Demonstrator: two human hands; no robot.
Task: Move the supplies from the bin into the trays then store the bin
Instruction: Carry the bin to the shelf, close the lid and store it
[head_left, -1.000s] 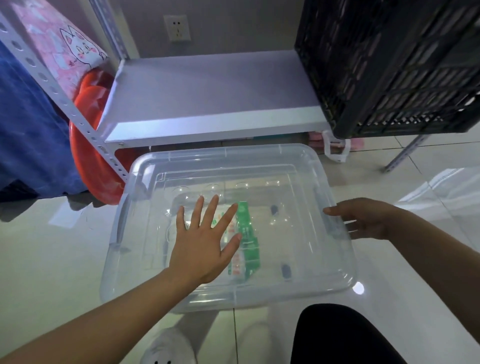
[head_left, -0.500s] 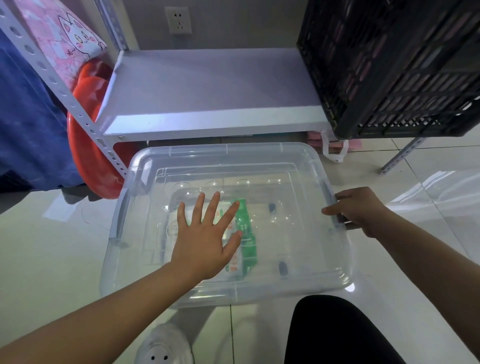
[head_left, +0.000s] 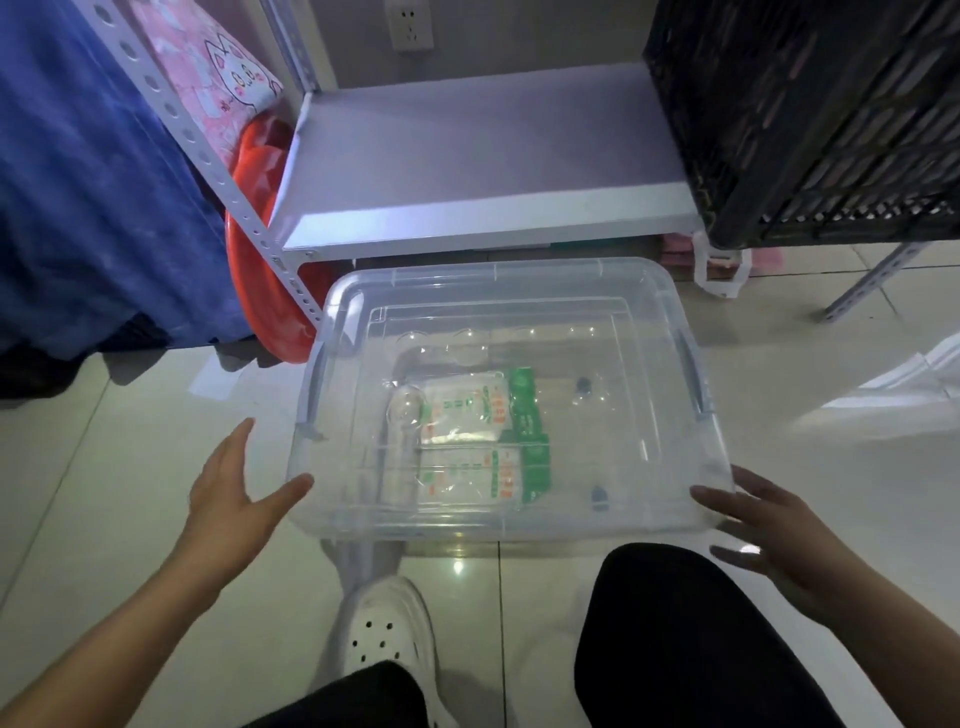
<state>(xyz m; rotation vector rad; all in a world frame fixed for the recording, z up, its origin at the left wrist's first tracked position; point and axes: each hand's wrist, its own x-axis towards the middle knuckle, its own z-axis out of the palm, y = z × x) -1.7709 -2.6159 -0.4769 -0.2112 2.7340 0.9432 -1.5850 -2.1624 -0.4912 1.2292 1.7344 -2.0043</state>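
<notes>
Since 1 second ago the left hand (head_left: 236, 501) has come off the lid and the right hand (head_left: 769, 540) has dropped back; both now hover open, fingers spread, at the near corners of the clear bin (head_left: 506, 283) lying between them on the floor. It looks light, stiff and slick, so grip under the side rims. The bare shelf (head_left: 467, 156) beyond the hands leaves room.

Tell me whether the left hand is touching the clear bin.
Touching. In the head view the left hand is open, and its thumb tip rests against the near left corner of the clear bin; its fingers stand clear of the bin's side.
</notes>
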